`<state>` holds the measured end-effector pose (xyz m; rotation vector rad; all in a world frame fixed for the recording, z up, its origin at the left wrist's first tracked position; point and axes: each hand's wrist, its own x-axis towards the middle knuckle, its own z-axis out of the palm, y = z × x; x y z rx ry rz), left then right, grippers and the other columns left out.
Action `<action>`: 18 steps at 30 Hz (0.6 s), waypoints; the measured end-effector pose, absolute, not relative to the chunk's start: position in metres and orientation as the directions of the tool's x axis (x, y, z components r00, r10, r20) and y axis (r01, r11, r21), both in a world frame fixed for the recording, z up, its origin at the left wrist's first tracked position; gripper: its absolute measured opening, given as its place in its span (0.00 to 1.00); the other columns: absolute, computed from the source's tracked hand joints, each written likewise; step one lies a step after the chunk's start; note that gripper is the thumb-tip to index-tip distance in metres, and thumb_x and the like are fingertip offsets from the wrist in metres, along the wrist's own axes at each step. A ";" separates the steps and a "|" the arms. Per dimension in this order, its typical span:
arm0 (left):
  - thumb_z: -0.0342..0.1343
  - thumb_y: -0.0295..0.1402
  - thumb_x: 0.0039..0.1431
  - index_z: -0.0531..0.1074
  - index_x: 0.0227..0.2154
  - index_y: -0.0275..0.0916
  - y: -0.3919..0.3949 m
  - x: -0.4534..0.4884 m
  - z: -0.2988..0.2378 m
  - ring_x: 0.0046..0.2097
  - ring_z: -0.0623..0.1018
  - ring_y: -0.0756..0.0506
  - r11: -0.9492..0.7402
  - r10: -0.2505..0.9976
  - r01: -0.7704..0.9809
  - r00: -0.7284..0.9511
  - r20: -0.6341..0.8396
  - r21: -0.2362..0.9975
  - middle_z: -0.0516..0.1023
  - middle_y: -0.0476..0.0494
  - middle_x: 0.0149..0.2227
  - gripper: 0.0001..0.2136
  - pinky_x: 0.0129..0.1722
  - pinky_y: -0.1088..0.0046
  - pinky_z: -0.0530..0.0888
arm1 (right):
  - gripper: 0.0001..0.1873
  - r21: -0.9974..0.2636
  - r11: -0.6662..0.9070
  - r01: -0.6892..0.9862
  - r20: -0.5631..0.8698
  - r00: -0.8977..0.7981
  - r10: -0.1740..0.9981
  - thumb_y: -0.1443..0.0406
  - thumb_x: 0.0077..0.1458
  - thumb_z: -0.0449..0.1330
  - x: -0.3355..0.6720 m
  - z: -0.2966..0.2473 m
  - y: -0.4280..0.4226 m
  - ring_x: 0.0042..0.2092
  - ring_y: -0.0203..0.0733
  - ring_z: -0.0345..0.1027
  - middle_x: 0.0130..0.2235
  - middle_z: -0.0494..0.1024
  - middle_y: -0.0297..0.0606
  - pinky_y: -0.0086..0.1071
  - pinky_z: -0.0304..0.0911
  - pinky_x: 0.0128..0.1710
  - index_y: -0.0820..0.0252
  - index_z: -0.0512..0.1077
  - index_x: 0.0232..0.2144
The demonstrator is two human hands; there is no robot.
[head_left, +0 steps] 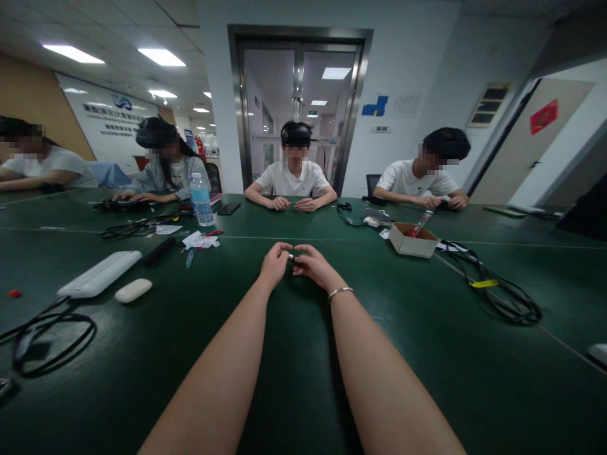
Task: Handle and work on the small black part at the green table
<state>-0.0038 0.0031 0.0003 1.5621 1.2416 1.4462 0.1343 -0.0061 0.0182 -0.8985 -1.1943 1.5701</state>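
Note:
Out in front of me, my left hand and my right hand meet over the green table. Between their fingertips is a small, shiny silver-and-dark object, too small and too covered by fingers to name. The fingers of both hands are bent and closed around it, with the forefingers nearly touching above. A silver bracelet circles my right wrist.
To the left lie a white power bank, a white oval case and black cables. A water bottle stands farther back. At right are a cardboard box and coiled cable. Several people wearing headsets sit around the table.

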 end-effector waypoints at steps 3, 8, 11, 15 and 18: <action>0.46 0.26 0.50 0.71 0.35 0.38 0.002 -0.004 0.002 0.29 0.68 0.50 -0.323 0.937 0.204 -0.067 0.342 0.924 0.70 0.50 0.28 0.11 0.30 0.75 0.65 | 0.08 -0.958 -0.091 -0.271 -0.011 -0.285 0.958 0.72 0.57 0.55 0.134 0.019 -0.006 0.24 0.35 0.70 0.26 0.73 0.34 0.28 0.71 0.23 0.60 0.63 0.39; 0.46 0.26 0.50 0.71 0.35 0.38 0.001 -0.004 0.002 0.28 0.68 0.50 -0.315 0.939 0.215 -0.069 0.336 0.924 0.70 0.50 0.27 0.11 0.29 0.75 0.64 | 0.11 -0.963 -0.095 -0.250 -0.019 -0.291 0.957 0.75 0.55 0.54 0.134 0.019 -0.007 0.23 0.34 0.69 0.25 0.73 0.33 0.28 0.71 0.24 0.61 0.63 0.40; 0.46 0.26 0.50 0.71 0.35 0.38 0.001 -0.004 0.003 0.28 0.67 0.50 -0.311 0.941 0.217 -0.068 0.333 0.925 0.69 0.50 0.26 0.11 0.29 0.75 0.64 | 0.09 -0.966 -0.095 -0.241 -0.022 -0.290 0.957 0.75 0.56 0.53 0.135 0.019 -0.008 0.23 0.36 0.70 0.24 0.72 0.34 0.28 0.71 0.23 0.61 0.64 0.39; 0.46 0.26 0.50 0.71 0.34 0.39 0.000 -0.004 0.003 0.28 0.68 0.50 -0.319 0.938 0.207 -0.068 0.339 0.925 0.69 0.50 0.26 0.11 0.30 0.75 0.64 | 0.13 -0.962 -0.079 -0.262 0.004 -0.302 0.953 0.76 0.52 0.57 0.135 0.019 -0.008 0.23 0.34 0.69 0.25 0.73 0.32 0.27 0.71 0.24 0.60 0.63 0.40; 0.46 0.26 0.51 0.70 0.35 0.39 0.002 -0.004 0.002 0.27 0.67 0.50 -0.321 0.938 0.205 -0.064 0.340 0.925 0.69 0.51 0.25 0.11 0.29 0.75 0.64 | 0.09 -0.964 -0.086 -0.252 -0.007 -0.300 0.954 0.73 0.55 0.57 0.134 0.020 -0.009 0.23 0.34 0.69 0.25 0.72 0.33 0.27 0.70 0.23 0.61 0.64 0.39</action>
